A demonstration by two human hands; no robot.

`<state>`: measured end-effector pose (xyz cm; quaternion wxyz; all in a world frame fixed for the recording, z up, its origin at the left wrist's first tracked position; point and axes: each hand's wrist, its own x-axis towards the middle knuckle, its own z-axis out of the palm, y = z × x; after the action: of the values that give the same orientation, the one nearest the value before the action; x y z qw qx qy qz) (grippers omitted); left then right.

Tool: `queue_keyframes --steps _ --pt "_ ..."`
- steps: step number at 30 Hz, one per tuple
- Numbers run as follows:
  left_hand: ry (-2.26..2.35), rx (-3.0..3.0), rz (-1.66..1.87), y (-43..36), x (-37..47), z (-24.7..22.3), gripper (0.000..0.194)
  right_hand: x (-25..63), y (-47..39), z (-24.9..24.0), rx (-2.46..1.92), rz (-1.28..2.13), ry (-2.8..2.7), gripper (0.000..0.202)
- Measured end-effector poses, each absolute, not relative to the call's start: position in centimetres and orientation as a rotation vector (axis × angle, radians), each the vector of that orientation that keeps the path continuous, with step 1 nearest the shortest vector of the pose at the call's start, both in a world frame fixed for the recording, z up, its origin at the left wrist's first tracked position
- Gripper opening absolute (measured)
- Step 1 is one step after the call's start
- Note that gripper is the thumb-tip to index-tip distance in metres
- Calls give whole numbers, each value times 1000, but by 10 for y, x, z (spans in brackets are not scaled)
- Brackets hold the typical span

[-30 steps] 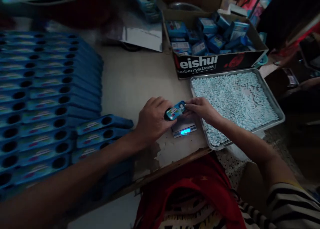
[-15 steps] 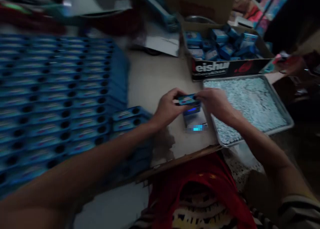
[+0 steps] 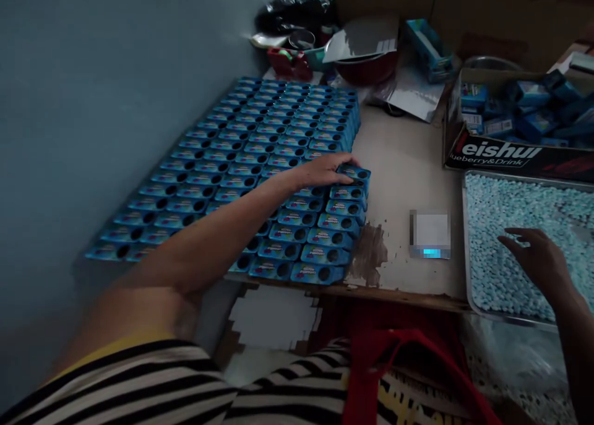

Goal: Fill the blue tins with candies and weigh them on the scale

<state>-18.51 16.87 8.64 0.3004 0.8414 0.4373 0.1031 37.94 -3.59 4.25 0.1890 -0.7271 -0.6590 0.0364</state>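
My left hand (image 3: 335, 168) reaches to the right-hand edge of the rows of boxes, with thumb and fingers closed around a small blue box (image 3: 356, 174). That box stands at the far end of a short row of matching blue boxes (image 3: 328, 236), each with a dark round hole in its top. Over the metal tray (image 3: 466, 245) of pale blue pellets (image 3: 492, 276), my right hand (image 3: 541, 258) hovers with thumb and forefinger apart and nothing visible between them. A small pale device with a lit display (image 3: 430, 232) lies on the table between the hands.
A cardboard carton (image 3: 499, 156) holding several blue boxes stands behind the tray. At the back are a red tape dispenser (image 3: 290, 65), a dark red bowl (image 3: 369, 71) and a white sheet (image 3: 415, 97). A blue wall (image 3: 116, 72) borders the left.
My left hand has carried the small blue box from above the device to the rows at left. My right hand has let go of it and moved over the tray. The view has shifted left.
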Motion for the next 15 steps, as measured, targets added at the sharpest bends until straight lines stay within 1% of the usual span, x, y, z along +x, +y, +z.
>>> queue_keyframes --steps 4,6,9,10,12,15 --pt "1197 2386 -54 145 -167 101 50 379 -44 46 -2053 171 -1771 71" --pt "1291 2532 -122 123 -146 104 57 374 -44 50 -2041 194 -1755 67" --pt "1399 2667 -165 85 -113 93 74 362 -43 53 -2003 240 -1748 62" --pt "1430 2665 -186 74 -106 86 73 356 -43 53 -1993 249 -1748 61" --pt "1482 2642 -185 61 -101 72 60 345 -45 53 -1980 240 -1769 58" --pt "1460 2634 -96 63 -109 60 49 330 -50 49 -1937 196 -1843 48"
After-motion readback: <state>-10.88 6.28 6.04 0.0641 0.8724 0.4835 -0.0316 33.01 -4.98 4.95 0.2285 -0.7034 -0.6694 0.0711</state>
